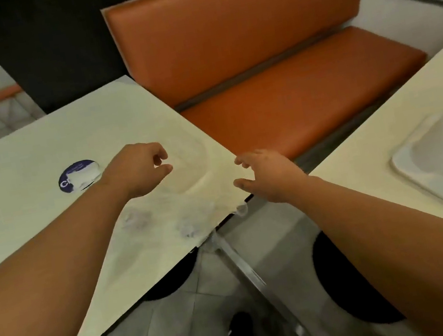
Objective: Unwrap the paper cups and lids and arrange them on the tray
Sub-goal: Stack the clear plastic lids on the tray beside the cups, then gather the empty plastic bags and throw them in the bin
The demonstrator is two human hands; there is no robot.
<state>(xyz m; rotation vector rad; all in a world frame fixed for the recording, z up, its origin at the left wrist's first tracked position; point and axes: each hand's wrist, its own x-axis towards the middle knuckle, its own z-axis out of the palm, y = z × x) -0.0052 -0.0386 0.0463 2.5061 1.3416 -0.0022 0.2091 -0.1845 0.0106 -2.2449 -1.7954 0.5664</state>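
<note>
The picture is blurred by motion. A cream tray (197, 169) lies near the right edge of the left table (31, 219). My left hand (140, 168) hovers over the tray's left side, its fingers loosely curled with nothing visible in them. In front of the tray lies crumpled clear wrapping (164, 222) with pale shapes inside; I cannot tell whether these are cups or lids. My right hand (267, 174) is at the table's right edge beside the tray, fingers spread, holding nothing.
A round purple and white sticker (78, 175) sits on the left table behind my left wrist. An orange bench (272, 76) stands behind the tables. On the right table (372, 141) lies a second pale tray (409, 164). Black stools and a metal table leg are below.
</note>
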